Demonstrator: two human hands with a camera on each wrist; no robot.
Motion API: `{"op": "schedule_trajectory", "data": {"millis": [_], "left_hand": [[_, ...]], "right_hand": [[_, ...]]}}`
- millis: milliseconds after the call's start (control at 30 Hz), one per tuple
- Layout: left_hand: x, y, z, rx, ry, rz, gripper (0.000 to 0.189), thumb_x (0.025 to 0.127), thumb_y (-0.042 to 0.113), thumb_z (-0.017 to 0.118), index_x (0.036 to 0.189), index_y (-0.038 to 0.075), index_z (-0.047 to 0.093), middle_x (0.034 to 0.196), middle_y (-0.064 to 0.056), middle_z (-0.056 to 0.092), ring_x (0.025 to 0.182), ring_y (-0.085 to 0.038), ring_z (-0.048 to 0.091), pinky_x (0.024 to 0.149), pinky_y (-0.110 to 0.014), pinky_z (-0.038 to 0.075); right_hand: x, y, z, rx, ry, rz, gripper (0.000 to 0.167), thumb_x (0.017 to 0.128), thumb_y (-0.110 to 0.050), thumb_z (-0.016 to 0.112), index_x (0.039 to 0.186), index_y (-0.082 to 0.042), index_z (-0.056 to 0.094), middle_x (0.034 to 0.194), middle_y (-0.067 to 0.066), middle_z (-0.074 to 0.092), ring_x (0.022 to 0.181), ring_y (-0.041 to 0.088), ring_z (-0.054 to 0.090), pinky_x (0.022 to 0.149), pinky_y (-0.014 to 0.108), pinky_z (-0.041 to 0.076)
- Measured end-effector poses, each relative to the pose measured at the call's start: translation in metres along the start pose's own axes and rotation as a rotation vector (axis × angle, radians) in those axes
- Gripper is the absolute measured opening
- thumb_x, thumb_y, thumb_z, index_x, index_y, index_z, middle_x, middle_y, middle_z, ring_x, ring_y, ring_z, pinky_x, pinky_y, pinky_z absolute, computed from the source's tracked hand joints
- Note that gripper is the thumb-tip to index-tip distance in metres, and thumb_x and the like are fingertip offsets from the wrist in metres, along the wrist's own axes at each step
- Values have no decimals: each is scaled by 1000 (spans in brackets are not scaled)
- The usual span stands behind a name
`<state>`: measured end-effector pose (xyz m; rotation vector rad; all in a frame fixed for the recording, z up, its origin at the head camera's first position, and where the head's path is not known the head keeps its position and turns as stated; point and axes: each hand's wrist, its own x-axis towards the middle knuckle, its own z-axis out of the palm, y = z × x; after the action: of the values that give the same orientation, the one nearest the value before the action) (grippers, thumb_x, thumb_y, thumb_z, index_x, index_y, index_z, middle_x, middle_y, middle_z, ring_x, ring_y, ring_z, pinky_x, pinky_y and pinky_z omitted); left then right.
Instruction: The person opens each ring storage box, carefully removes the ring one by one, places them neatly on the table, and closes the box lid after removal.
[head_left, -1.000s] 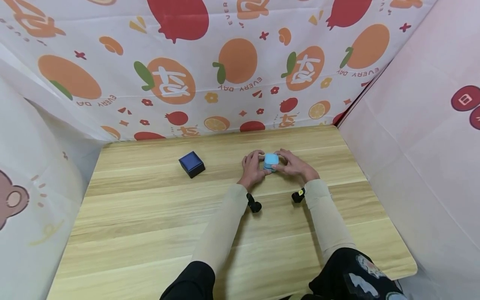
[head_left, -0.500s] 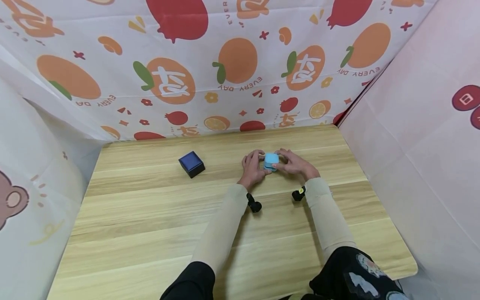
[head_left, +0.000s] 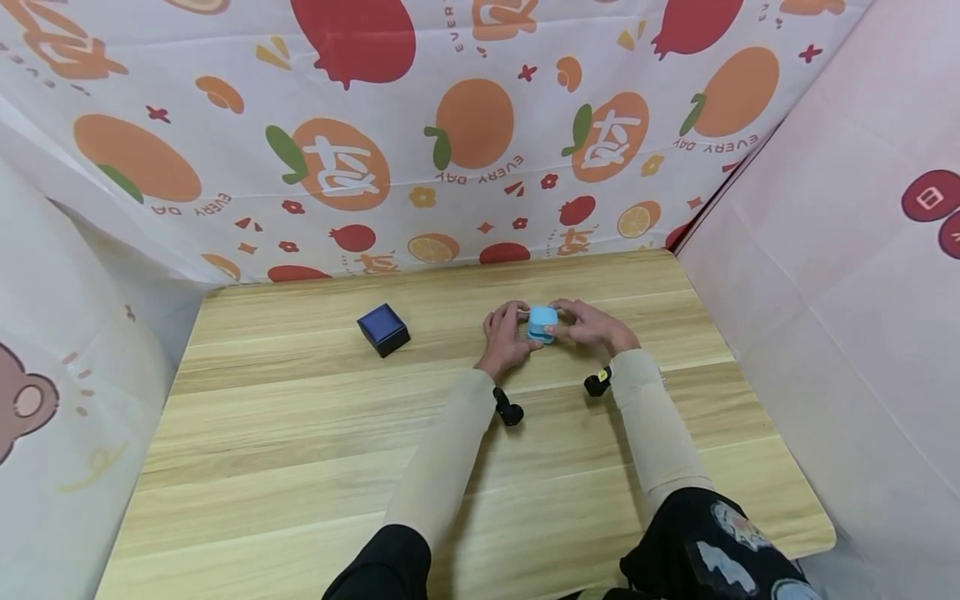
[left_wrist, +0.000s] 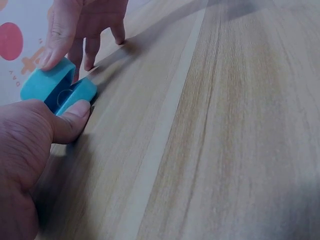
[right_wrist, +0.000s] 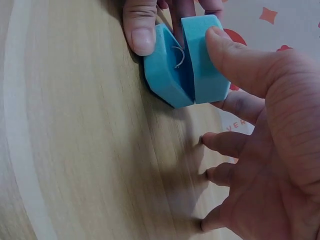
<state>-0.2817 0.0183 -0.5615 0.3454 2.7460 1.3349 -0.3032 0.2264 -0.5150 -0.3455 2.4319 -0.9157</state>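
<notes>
A light blue ring box (head_left: 542, 317) stands on the table between both hands, its lid partly raised. Inside it, the right wrist view shows part of a thin silver ring (right_wrist: 179, 57). My left hand (head_left: 504, 340) grips the lower half, with the thumb on its front edge in the left wrist view. Thumb and forefinger of my right hand (head_left: 592, 327) pinch the lid (right_wrist: 204, 65). The other right fingers are spread, their tips on the table. The back of the box is hidden.
A dark blue box (head_left: 383, 328) with black sides sits to the left on the wooden table (head_left: 315, 433). Fruit-printed cloth (head_left: 420, 125) hangs along the table's back edge, and a pale curtain (head_left: 847, 250) borders the right side.
The gap between the ring box's lid and base has grown slightly as the right hand lifts the lid. The left hand and the dark blue box stay in place.
</notes>
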Motion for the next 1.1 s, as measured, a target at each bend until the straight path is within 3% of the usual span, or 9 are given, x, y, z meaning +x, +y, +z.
{"op": "schedule_trajectory", "data": {"millis": [367, 1100], "left_hand": [[0, -1, 0, -2, -7, -18, 62, 83, 20, 85, 131, 16, 46, 138, -8, 66, 149, -26, 33, 126, -50, 7], [-1, -1, 2, 28, -12, -13, 61, 84, 24, 84, 131, 17, 46, 137, -7, 65, 149, -26, 34, 127, -50, 8]], "right_hand": [[6, -2, -7, 9, -47, -31, 61, 100, -46, 61, 151, -15, 45, 156, 16, 45, 149, 38, 36, 123, 61, 25], [11, -6, -23, -12, -153, 63, 68, 96, -54, 62, 152, -19, 46, 164, 14, 35, 155, 36, 25, 126, 60, 17]]}}
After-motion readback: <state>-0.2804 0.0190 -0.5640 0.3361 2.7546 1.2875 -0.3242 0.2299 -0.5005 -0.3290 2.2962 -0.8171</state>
